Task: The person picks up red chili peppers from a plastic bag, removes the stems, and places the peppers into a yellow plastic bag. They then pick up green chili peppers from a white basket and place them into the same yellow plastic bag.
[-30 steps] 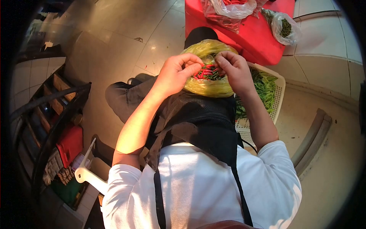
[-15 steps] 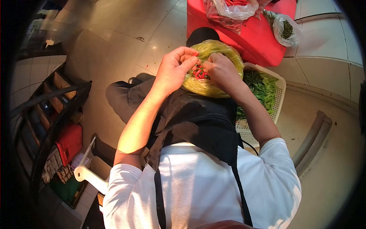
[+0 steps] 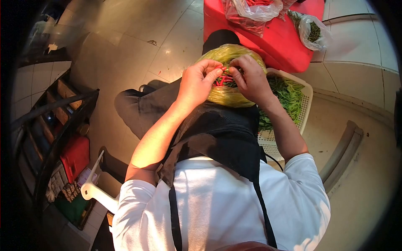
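Note:
A yellow plastic bag lies open in the lap, with small red chili peppers and some green bits inside. Over its left side, my left hand pinches a red chili pepper between thumb and fingertips. My right hand is over the bag's right side, thumb and index finger curled together close to that pepper's end. What the right fingertips grip is too small to make out.
A white basket of leafy greens stands right of the lap. Ahead, a red stool or table bears a plastic bag of red chilies and another of dark green pieces. A dark rack stands at left.
My right hand has moved up and right, apart from the pile, uncovering more peppers. The red pepper in my left hand now shows more plainly, and my left hand has shifted slightly right.

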Demonstrator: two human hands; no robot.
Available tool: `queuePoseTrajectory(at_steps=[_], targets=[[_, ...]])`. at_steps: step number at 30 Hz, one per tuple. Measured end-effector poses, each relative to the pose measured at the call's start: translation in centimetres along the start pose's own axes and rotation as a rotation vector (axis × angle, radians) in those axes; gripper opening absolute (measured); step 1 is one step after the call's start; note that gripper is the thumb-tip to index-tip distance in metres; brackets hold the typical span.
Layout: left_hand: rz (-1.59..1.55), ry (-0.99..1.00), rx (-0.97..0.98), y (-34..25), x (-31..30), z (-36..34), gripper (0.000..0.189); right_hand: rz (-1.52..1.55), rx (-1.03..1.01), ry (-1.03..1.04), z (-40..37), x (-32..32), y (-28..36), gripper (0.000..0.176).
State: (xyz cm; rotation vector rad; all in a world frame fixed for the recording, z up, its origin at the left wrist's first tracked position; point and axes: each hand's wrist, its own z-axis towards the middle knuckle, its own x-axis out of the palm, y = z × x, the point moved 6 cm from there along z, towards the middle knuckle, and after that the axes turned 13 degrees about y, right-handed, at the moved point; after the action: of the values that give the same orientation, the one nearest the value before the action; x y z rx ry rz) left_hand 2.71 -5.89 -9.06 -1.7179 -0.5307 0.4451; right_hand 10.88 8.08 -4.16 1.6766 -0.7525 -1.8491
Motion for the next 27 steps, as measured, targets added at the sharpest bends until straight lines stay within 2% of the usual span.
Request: queuePoseTrajectory(at_steps=[4, 7, 9, 10, 13, 15, 19, 22, 25, 27], targets=[[0.001, 0.041, -0.023, 0.3, -0.2, 0.2, 0.018, 0.088, 0.022, 0.021, 0.1, -0.2, 0.2, 0.015], [0.083, 0.079, 0.005, -1.2, 0.0, -0.1, 0.017, 0.05, -0.038, -0.013, 0.0, -0.4, 0.3, 0.016], [0.159, 0.119, 0.006, -2.2, 0.2, -0.3, 0.017, 0.534, 0.274, 0.159, -0.4, 0.8, -1.2, 0.015], [0.086, 0.163, 0.009, -2.2, 0.3, -0.3, 0.017, 0.776, 0.431, 0.246, -1.0, 1.7, -1.7, 0.014], [-0.145, 0.266, 0.01, -1.8, 0.7, -0.2, 0.017, 1.401, 0.289, 0.209, -1.3, 3.2, -2.6, 0.014], [-0.314, 0.296, 0.003, -1.3, 0.9, -0.1, 0.018, 1.358, 0.265, 0.094, -1.3, 2.7, -2.9, 0.014], [-0.479, 0.098, -0.096, -1.3, 2.3, 0.4, 0.016, 1.185, 0.318, -0.177, -0.8, 1.8, -1.4, 0.017], [-0.526, 0.072, -0.089, -1.4, 3.4, 0.6, 0.015, 0.971, 0.224, -0.269, -0.8, 1.5, -1.3, 0.015], [-0.537, 0.049, -0.089, -2.0, 3.8, 0.4, 0.014, 0.927, 0.218, -0.331, -0.9, 1.3, -0.8, 0.013], [-0.5, 0.031, -0.072, -2.0, 3.5, 0.4, 0.012, 0.703, 0.155, -0.363, -0.8, 0.9, -0.5, 0.013]])
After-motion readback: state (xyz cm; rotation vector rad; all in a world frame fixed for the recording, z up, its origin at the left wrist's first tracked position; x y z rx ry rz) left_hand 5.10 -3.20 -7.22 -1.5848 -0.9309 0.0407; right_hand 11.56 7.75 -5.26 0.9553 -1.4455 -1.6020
